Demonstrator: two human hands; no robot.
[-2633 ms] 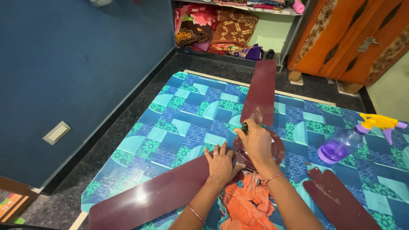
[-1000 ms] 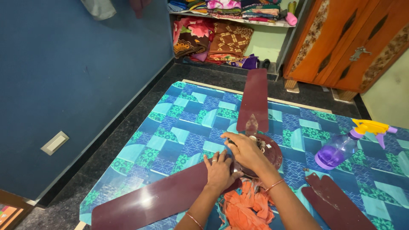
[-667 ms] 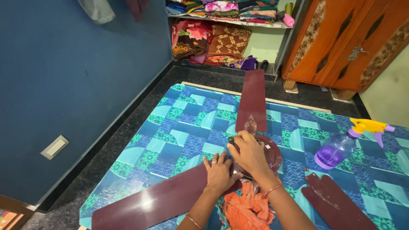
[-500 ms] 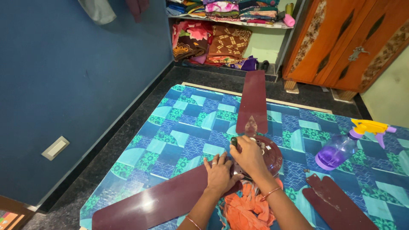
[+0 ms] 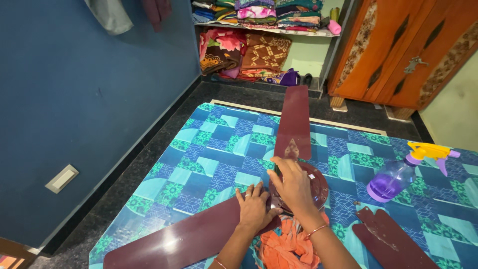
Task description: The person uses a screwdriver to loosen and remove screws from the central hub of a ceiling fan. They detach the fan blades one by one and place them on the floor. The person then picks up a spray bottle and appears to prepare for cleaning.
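Fan hub (image 5: 312, 185) lies on the desk (image 5: 219, 144), mid-mat. Two blades mounted: one (image 5: 295, 121) pointing away, one (image 5: 184, 236) under our left hand (image 5: 255, 210), fingers flat and spread, pressing it. Right hand (image 5: 294, 183) covers the hub, fingers curled; whether they pinch a tool we cannot tell. Third blade (image 5: 391, 240) lies loose, right. Rag (image 5: 286, 246) and spray bottle (image 5: 398, 172) near. Judged partway through.

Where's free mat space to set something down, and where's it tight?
Free: the patterned mat left of the far blade, above the near-left blade; also the strip between the far blade and the spray bottle. Crowded: around the hub, where the left hand, right hand, orange cloth and loose blade bunch.
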